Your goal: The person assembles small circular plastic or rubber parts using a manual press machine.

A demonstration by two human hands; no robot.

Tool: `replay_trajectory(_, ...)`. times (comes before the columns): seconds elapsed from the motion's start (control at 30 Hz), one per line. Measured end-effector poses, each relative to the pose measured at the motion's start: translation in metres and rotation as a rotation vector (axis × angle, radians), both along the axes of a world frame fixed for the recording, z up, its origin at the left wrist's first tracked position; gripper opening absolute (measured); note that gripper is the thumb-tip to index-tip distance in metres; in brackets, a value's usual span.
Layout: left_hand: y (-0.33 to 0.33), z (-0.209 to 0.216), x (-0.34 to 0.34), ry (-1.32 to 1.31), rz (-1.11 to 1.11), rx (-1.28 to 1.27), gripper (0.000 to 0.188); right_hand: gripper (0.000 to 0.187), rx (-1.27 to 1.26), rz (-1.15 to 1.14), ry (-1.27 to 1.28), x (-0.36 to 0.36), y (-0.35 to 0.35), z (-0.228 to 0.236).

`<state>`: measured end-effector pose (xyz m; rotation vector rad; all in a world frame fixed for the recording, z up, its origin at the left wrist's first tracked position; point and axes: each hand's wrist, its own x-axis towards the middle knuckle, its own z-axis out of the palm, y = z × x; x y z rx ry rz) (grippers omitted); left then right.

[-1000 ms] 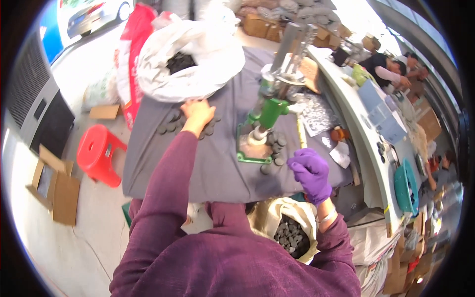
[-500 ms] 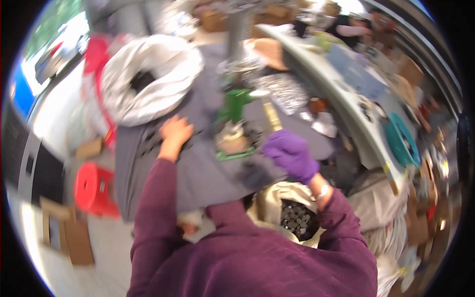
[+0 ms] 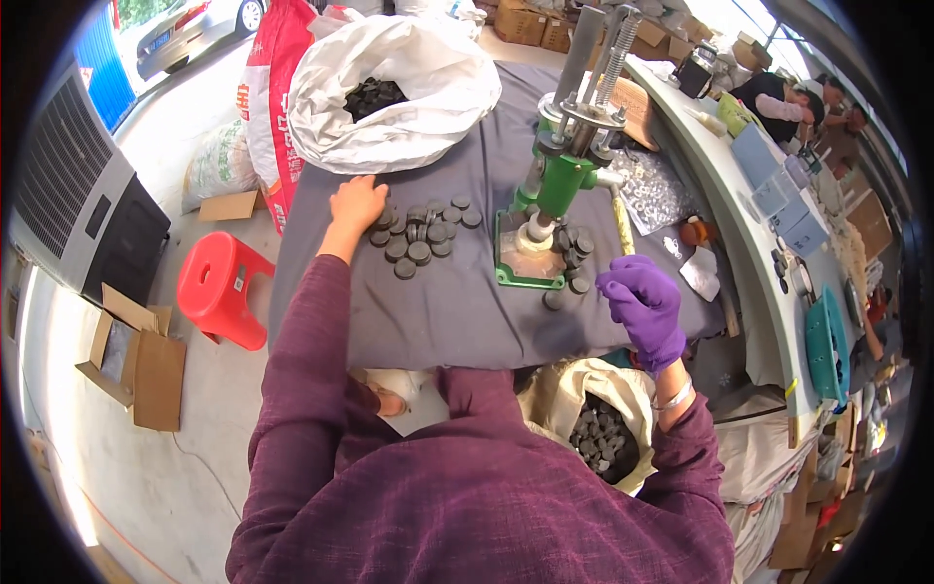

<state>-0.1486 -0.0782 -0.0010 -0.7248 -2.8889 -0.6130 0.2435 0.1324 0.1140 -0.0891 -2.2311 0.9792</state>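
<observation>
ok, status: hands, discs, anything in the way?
Left hand beside loose black discs. Right gloved hand closed on yellow lever. Possible clutter: more discs by the green press base.

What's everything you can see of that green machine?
The green machine is an upright press-like device, metal by its look, standing on grey cloth. Its flat base has a green rim around a brownish plate; a pale, rounded part sits above that. A coil spring and a grey column rise at the top. A yellowish handle slants from its right side to the purple-gloved right hand, which seems to grip it. Dark discs lie by the base.
</observation>
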Motion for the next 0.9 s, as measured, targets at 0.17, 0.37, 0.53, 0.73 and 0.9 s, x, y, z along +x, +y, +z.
replay_trajectory(0.17,0.015,0.002,-0.001,-0.186,-0.023,-0.170,0.054,0.007,0.068,0.006,0.011,0.001,0.001,0.000)
replay_trajectory(0.37,0.029,-0.003,0.011,-0.247,-0.288,-0.091,0.052,0.005,-0.056,-0.019,-0.034,0.004,-0.003,0.000)
replay_trajectory(0.53,-0.010,-0.010,0.000,-0.093,-0.308,0.396,0.036,0.004,-0.084,-0.025,-0.049,0.002,-0.001,-0.001)
replay_trajectory(0.73,-0.024,-0.003,0.061,0.137,-0.364,0.403,0.014,0.004,-0.127,-0.013,-0.041,0.002,0.003,-0.001)
replay_trajectory(0.9,0.000,0.003,0.096,0.140,-0.342,0.250,0.012,0.004,-0.144,-0.015,-0.042,0.000,0.004,-0.004)
